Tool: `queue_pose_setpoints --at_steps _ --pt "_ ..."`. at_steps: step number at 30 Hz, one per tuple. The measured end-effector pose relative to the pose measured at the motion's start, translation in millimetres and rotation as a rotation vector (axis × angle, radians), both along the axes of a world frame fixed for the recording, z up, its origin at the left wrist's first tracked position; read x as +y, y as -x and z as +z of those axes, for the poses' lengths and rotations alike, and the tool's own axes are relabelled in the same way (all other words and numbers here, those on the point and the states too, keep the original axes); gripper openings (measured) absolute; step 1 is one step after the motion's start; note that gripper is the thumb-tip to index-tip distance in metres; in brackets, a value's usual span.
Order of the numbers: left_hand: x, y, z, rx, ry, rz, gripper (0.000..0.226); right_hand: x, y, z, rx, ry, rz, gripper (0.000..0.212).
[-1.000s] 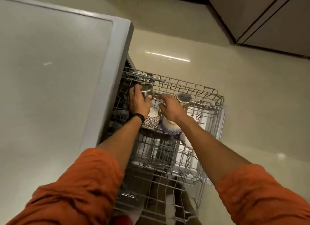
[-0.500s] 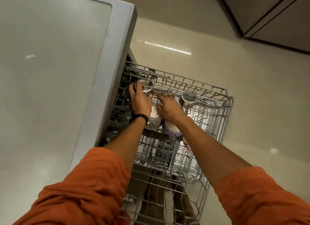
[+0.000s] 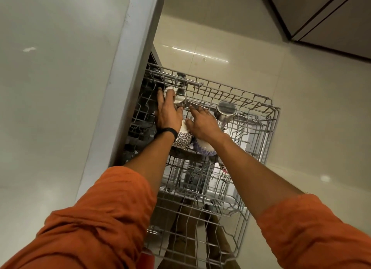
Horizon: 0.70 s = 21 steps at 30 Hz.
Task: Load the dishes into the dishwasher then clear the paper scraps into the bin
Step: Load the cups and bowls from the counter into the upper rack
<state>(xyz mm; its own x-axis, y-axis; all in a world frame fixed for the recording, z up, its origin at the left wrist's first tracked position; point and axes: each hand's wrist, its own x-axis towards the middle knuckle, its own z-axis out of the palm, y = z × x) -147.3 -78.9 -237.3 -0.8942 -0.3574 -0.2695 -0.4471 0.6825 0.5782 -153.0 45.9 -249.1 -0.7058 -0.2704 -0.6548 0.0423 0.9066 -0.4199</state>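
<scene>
The left hand [image 3: 168, 114] holds an upturned steel cup [image 3: 180, 98] at the far left corner of the pulled-out dishwasher rack [image 3: 270, 132]; the right hand [image 3: 202, 122], fingers spread, touches wires beside it, above patterned bowls [image 3: 183, 139]

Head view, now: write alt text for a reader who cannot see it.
A person's left hand holds an upturned steel cup in the pulled-out dishwasher rack, while the right hand hovers open beside it. A second steel cup and patterned bowls sit in the rack.
</scene>
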Motion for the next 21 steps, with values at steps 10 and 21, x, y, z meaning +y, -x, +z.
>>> queue_pose_setpoints --at_steps 10,21 --pt "9.5 -26.3 41.7 -0.049 0.04 -0.078 0.051 15.9 -15.4 57.2 0.073 0.056 -0.044 0.061" --pt "42.6 -120.1 175.3 0.066 0.059 -0.136 0.045 57.6 -79.3 198.8 0.285 0.219 -0.017 0.045"
